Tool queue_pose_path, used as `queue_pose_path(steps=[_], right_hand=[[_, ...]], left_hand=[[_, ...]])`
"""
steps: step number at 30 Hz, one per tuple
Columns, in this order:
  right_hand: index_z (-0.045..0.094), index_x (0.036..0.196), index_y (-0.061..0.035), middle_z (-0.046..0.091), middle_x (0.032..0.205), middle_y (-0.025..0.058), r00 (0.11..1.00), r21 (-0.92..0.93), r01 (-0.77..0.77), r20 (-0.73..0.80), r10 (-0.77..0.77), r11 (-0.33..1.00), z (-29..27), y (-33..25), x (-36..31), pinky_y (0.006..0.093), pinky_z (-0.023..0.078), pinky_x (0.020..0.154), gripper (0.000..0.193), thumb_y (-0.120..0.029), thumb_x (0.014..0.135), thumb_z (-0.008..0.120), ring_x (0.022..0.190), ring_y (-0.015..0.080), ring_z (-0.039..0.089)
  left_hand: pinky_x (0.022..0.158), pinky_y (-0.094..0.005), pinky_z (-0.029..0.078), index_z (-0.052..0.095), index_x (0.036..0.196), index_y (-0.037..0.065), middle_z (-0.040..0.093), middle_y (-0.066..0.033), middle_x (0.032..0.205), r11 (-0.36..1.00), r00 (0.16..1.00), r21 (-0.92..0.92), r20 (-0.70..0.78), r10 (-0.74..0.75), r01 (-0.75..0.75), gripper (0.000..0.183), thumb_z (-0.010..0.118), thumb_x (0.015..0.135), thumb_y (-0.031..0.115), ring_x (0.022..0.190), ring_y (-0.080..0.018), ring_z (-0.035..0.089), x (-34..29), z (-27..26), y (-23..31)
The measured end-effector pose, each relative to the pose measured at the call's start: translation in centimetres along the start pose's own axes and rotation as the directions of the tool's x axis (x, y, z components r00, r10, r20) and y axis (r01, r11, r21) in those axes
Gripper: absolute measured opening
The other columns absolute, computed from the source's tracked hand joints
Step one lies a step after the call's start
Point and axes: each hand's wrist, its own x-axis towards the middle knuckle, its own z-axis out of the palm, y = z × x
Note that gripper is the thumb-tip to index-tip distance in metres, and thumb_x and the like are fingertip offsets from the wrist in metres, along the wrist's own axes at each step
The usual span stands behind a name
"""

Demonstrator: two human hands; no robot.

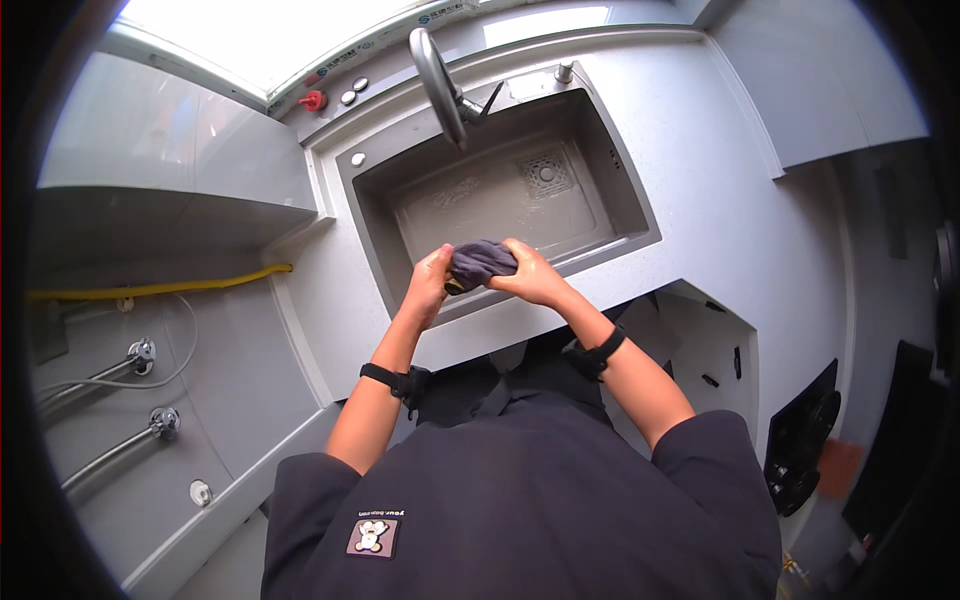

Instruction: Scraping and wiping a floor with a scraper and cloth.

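A bunched dark grey cloth (483, 262) is stretched between my two hands, above the near edge of the grey sink (480, 200). My left hand (430, 283) is closed on the cloth's left end. Its right end is gripped by my right hand (531, 274), thumb and fingers pressed around it. A small yellowish patch shows under the cloth beside my left hand; I cannot make out what it is. Beyond the cloth, the sink basin looks wet, with a square drain cover (546, 173) at its far right.
A curved grey faucet (438, 88) rises over the sink's far rim, with a soap dispenser pump (565, 72) to its right. A red object (313, 100) lies near the window. On the left are a yellow pipe (160, 288) and metal valves (142, 355). A black cooktop (803, 440) is at the right.
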Motion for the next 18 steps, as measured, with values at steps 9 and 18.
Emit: queue_pose_path(steps=[9,18], right_hand=[[0.069,0.108,0.0015,0.071,0.1,0.0021,0.895,0.627,0.3,-0.445,0.015,0.719,9.8,-2.0,-16.5,0.0243,0.05,0.085,0.014,-0.011,0.101,0.068,0.092,0.0075,0.061],[0.066,0.106,-0.0027,0.067,0.1,-0.001,0.552,0.375,0.589,-0.834,-0.017,0.716,13.9,-2.4,-34.6,0.0266,0.049,0.087,0.012,-0.013,0.103,0.061,0.091,0.0069,0.059]], left_hand=[[0.093,-0.0295,0.053,0.063,0.136,0.002,0.069,-0.0072,0.119,0.912,0.944,0.388,0.331,-0.001,-0.135,0.054,0.081,0.093,0.029,0.105,-0.0146,0.065,-12.5,-2.4,0.2],[0.098,-0.0312,0.052,0.054,0.141,0.001,0.071,-0.0125,0.119,0.939,0.782,0.151,0.602,0.159,-0.308,0.055,0.078,0.092,0.004,0.11,-0.017,0.067,-24.6,-0.7,1.3]])
